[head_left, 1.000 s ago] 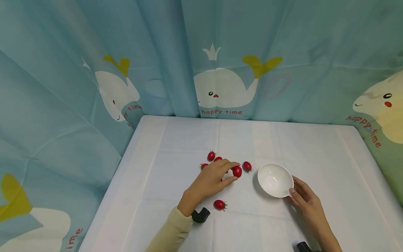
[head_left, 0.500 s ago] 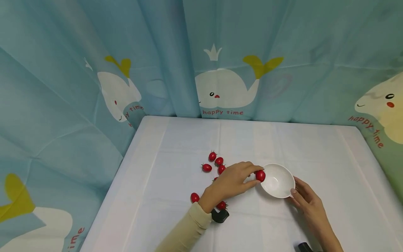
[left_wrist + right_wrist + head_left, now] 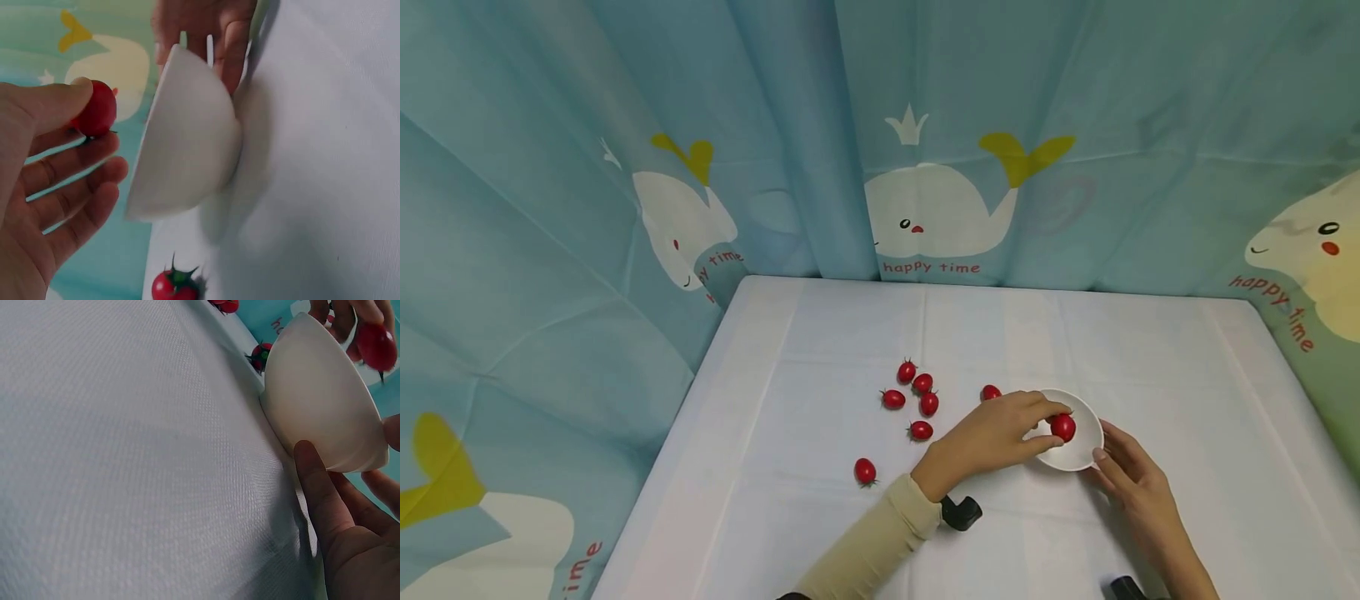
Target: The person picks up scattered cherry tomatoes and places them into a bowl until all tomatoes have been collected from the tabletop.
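My left hand point(image 3: 992, 433) pinches a cherry tomato point(image 3: 1063, 427) between thumb and fingertips, and holds it over the mouth of the small white bowl point(image 3: 1084, 450), just inside the rim. In the left wrist view the same tomato point(image 3: 95, 112) sits at my thumb tip, its little green stem pointing down, with my other fingers curled loosely beneath it and the bowl point(image 3: 187, 137) just beside them. I judge the light pinch suits a fruit this soft and smooth.

My right hand point(image 3: 1131, 479) rests against the near side of the bowl, thumb point(image 3: 319, 487) pressed flat to its outer wall and the fingers lying along the far side; it does not close around it. That touch seems meant to keep the light bowl point(image 3: 319, 406) from sliding on the white tablecloth point(image 3: 820, 517).

Further out to my left, six more cherry tomatoes lie loose on the cloth: a cluster of four point(image 3: 921, 385), one below it point(image 3: 920, 430), and one nearer me point(image 3: 865, 472). Another point(image 3: 990, 392) sits just behind my left hand. A blue curtain with whales point(image 3: 940, 208) surrounds the table.
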{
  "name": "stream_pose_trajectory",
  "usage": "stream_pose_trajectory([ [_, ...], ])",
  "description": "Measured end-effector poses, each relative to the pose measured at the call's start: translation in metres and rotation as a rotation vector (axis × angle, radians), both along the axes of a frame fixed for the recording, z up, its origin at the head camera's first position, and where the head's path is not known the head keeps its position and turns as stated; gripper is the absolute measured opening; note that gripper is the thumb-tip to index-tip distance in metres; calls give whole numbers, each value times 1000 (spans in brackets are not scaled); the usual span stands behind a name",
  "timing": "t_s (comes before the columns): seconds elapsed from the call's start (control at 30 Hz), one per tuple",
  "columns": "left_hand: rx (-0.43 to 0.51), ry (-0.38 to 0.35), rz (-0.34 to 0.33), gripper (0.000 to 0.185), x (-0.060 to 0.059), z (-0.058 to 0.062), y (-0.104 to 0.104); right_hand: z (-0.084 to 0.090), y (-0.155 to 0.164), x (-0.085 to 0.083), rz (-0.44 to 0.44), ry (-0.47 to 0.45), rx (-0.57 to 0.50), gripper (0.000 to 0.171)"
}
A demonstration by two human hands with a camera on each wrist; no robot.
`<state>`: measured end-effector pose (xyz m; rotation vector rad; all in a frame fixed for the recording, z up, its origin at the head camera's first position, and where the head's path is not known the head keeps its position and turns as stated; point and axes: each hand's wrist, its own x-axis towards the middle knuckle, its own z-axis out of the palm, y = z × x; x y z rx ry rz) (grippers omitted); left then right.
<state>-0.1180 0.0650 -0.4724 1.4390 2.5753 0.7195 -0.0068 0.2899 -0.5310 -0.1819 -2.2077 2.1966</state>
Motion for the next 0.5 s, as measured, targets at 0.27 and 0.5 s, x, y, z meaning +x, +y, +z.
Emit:
stream_pose_trajectory([
  [0.27,-124,57,-17,42,0,-6,23,0,0,-1,-4,-13,10,52],
  [0.5,-285,243,8,39,4,-12,40,-3,0,-2,-17,-11,-14,51],
])
